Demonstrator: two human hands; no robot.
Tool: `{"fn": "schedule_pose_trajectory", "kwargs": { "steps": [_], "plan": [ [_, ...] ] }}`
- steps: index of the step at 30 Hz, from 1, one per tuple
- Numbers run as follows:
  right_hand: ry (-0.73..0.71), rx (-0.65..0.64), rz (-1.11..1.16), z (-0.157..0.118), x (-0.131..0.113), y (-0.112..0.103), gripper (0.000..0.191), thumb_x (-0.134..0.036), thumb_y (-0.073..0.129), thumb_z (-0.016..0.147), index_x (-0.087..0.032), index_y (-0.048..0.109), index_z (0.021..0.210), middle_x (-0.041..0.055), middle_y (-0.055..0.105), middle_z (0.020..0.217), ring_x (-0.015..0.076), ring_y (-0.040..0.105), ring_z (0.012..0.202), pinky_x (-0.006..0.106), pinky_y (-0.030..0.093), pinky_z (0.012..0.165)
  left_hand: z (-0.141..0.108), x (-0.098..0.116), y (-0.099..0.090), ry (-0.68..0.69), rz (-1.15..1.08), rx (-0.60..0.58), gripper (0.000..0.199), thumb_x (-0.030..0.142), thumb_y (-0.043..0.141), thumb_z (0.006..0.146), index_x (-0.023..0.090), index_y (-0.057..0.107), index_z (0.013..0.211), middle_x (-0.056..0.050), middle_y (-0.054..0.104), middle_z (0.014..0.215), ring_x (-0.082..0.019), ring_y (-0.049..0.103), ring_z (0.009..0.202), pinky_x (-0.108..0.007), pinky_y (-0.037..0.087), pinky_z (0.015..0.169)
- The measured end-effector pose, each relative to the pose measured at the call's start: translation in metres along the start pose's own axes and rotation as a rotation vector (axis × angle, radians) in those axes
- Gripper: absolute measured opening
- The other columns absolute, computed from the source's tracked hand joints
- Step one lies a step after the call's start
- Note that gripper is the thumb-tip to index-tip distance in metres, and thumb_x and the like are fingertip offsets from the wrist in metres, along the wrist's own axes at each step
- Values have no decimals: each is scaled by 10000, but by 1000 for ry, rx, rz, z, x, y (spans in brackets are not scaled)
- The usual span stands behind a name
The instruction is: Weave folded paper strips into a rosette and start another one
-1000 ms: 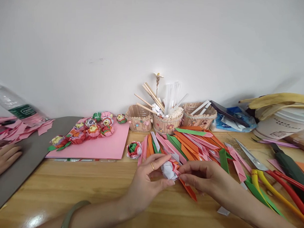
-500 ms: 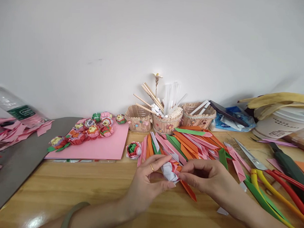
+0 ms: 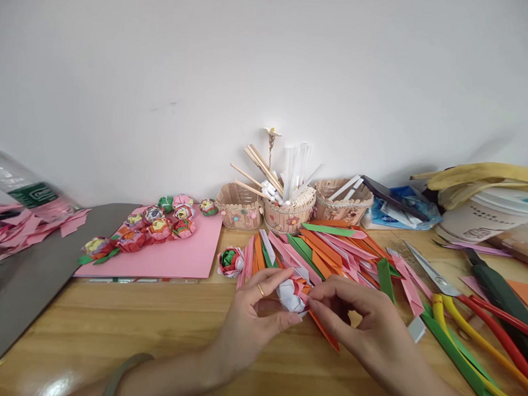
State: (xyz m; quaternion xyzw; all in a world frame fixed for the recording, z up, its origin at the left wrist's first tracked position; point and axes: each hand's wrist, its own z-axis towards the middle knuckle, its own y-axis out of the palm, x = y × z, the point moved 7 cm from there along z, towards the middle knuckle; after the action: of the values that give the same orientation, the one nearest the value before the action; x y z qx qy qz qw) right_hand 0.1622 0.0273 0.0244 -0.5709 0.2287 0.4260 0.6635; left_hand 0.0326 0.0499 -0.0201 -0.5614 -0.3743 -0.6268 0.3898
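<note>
A small folded paper flower (image 3: 291, 297), white outside with red, pink and orange folds inside, is held above the table. My left hand (image 3: 260, 305) grips it from the left, index finger over the top and thumb underneath. My right hand (image 3: 350, 311) pinches its right edge between thumb and index finger. The fingertips partly cover that edge. Just behind my hands spreads a pile of folded paper strips (image 3: 327, 252) in orange, pink, green and white. A finished-looking flower with a green and red centre (image 3: 231, 261) lies left of the pile.
Scissors (image 3: 443, 285) with yellow and red handles lie at the right. Several paper flowers (image 3: 159, 228) rest on pink paper (image 3: 192, 262) at the left. Decorated baskets (image 3: 288, 217) stand along the wall. A lidded tub (image 3: 484, 214) and a plastic bottle (image 3: 26, 181) flank the table.
The view has shifted slightly. My right hand has turned a little at the flower's right edge, its fingers still pinching there. My left hand keeps its grip.
</note>
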Motion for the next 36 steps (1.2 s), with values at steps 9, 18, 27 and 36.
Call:
{"fn": "schedule_pose_trajectory", "kwargs": {
  "steps": [9, 18, 27, 36],
  "plan": [
    [-52, -3, -8, -3, -1, 0, 146, -207, 491, 828, -177, 613, 756, 8, 569, 626, 108, 480, 527, 216, 383, 475, -1, -2, -1, -6, 12, -2, 478, 228, 693, 690, 411, 574, 1116, 8, 524, 1133, -145, 519, 1029, -235, 454, 876],
    [299, -279, 411, 4, 20, 12, 311, -443, 501, 807, -167, 618, 723, -36, 443, 547, 78, 361, 469, 203, 283, 425, 0, -3, -1, -4, -51, 2, 478, 205, 704, 676, 410, 591, 1093, 11, 528, 1103, -143, 533, 1005, -226, 478, 839],
    [257, -252, 280, 2, 24, 13, 261, -407, 506, 822, -182, 613, 745, -17, 521, 602, 98, 418, 513, 216, 319, 466, 1, -3, -1, -22, -33, -8, 479, 210, 704, 676, 395, 589, 1103, 4, 523, 1113, -140, 541, 993, -233, 475, 854],
    [12, -127, -25, 1, 10, 6, 202, -256, 422, 895, -202, 547, 745, -9, 556, 660, 114, 494, 585, 221, 383, 548, 1, -4, -1, -20, -28, -7, 467, 219, 697, 683, 376, 590, 1109, -4, 537, 1126, -150, 543, 1002, -245, 477, 852]
  ]
}}
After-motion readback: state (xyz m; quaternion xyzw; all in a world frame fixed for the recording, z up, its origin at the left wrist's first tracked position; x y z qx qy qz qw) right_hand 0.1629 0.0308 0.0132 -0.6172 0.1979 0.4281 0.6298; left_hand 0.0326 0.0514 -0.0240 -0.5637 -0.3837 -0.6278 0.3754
